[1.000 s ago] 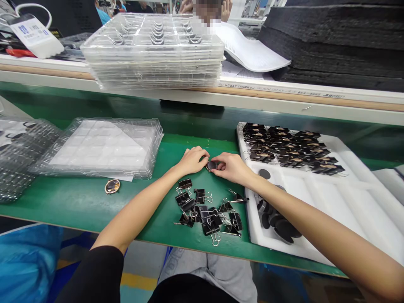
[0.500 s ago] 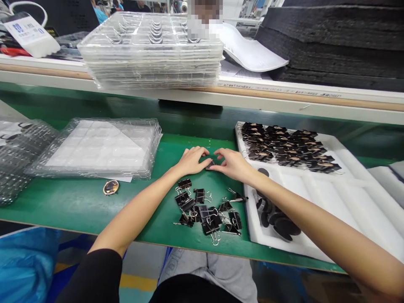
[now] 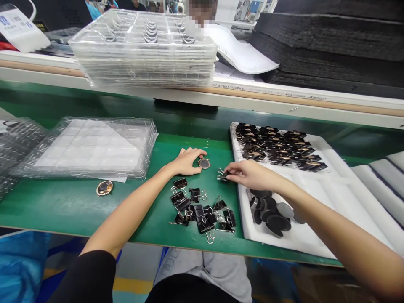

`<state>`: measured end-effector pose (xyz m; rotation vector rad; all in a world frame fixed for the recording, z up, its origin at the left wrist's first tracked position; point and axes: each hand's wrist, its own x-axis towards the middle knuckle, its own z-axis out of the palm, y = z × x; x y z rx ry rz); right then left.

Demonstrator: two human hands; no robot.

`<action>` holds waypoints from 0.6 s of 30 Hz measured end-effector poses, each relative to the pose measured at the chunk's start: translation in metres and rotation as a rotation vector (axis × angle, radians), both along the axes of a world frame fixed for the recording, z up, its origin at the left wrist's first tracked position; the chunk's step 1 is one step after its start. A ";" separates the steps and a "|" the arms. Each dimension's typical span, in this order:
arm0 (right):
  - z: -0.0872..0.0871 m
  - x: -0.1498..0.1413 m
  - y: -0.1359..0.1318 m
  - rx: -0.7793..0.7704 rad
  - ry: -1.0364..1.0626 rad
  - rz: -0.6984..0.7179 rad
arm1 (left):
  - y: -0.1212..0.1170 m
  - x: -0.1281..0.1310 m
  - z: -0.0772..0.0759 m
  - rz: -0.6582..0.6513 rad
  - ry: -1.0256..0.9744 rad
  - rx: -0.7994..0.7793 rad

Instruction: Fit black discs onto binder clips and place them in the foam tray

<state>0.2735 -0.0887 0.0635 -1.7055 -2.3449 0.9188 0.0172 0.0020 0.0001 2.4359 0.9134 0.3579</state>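
Note:
My left hand is closed around the edge of a round dark disc with a gold rim, like a watch case, at the green table top. To its right, my right hand pinches a black binder clip with its silver wire handles pointing left. A loose pile of binder clips lies on the table in front of both hands. A second gold-rimmed watch case lies alone to the left, apart from my hands.
A white foam tray on the right holds rows of clipped pieces and loose dark discs. Clear plastic trays lie at the left. More are stacked on the shelf, beside thick black sheets.
My hands have moved apart. My right hand has gone right and nearer to me, now showing a binder clip. The gold-rimmed watch case at my left hand has come into view.

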 end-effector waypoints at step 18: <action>0.000 -0.038 0.052 0.628 -0.317 -0.033 | 0.001 -0.002 -0.006 0.002 -0.007 0.110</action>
